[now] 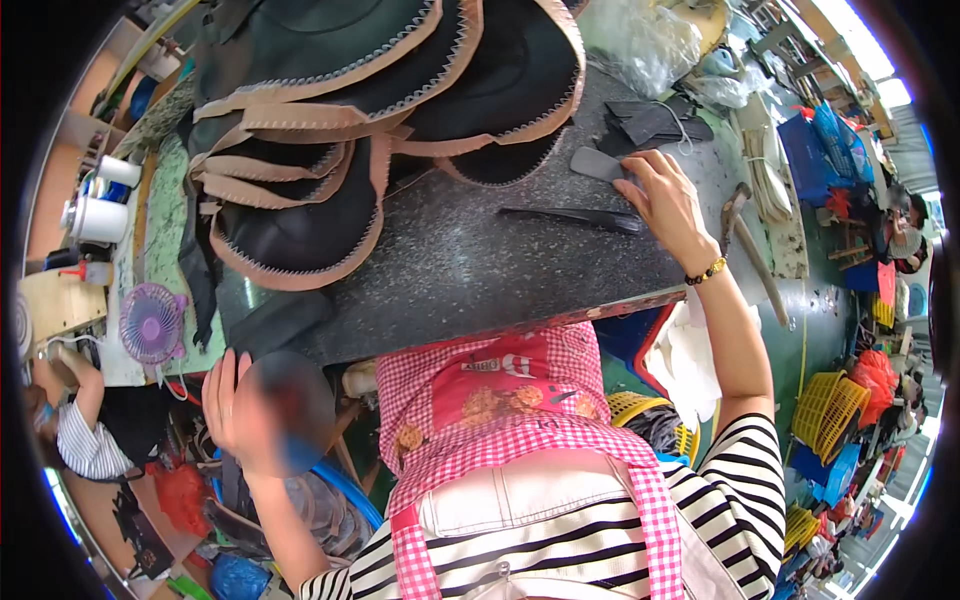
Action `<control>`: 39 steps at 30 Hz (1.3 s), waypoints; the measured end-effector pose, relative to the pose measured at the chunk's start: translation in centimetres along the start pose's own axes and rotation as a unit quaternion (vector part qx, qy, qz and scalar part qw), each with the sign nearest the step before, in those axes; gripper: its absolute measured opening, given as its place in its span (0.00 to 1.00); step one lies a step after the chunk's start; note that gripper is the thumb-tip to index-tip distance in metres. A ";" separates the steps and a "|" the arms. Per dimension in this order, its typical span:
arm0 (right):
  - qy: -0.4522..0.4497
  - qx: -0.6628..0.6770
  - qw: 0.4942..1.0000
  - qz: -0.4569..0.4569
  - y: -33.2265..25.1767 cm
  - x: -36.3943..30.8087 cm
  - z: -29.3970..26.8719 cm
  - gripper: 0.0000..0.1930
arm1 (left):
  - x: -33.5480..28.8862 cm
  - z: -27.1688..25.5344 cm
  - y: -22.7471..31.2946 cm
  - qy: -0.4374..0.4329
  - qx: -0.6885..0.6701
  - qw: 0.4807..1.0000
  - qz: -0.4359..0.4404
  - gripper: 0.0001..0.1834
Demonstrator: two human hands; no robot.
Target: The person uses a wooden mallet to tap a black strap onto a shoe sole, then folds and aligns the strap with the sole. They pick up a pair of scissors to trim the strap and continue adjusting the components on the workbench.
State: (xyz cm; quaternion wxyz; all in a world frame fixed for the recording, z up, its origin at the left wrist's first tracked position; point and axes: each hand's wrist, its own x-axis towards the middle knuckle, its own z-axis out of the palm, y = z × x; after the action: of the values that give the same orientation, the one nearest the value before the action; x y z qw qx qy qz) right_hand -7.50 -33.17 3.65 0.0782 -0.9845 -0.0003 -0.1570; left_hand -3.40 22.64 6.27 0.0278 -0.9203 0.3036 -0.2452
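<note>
My right hand [668, 205] rests on the dark speckled table [470, 270], and its fingertips grip the end of a small grey leather piece [598, 163]. A slim black tool [572, 217] lies just in front of that hand. A big pile of black leather pieces with tan zigzag edges [350, 130] covers the far left of the table. My left hand [232, 405] hangs below the table's near-left edge with its fingers spread, beside a blurred spot, and I see nothing in it.
A hammer [745, 245] lies right of the table. A small pink fan [152, 322] and white cups [100, 218] stand on the left bench. A person in a striped sleeve [85, 440] sits at lower left. Yellow baskets [830, 405] and clear plastic bags [640, 40] are nearby.
</note>
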 end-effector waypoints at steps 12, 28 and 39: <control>-0.002 0.304 0.941 0.147 -0.2 2.3 -3.6 0.06 | 17.1 7.5 22.3 0.099 -0.208 0.945 0.231 0.21; -0.252 0.663 0.650 0.273 -11.7 -1.5 -0.4 0.10 | 8.0 6.4 21.5 -0.021 -0.265 0.955 0.133 0.29; -0.122 0.743 0.570 0.329 -13.3 -2.6 -0.6 0.13 | 9.3 4.4 20.9 -0.080 -0.374 0.921 0.079 0.37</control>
State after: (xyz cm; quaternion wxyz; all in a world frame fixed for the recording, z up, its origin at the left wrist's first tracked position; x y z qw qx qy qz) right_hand -10.48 -20.10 5.50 0.8276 -0.5223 0.1976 0.0562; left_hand -6.27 -0.19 2.30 -0.2748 -0.8531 0.4419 -0.0364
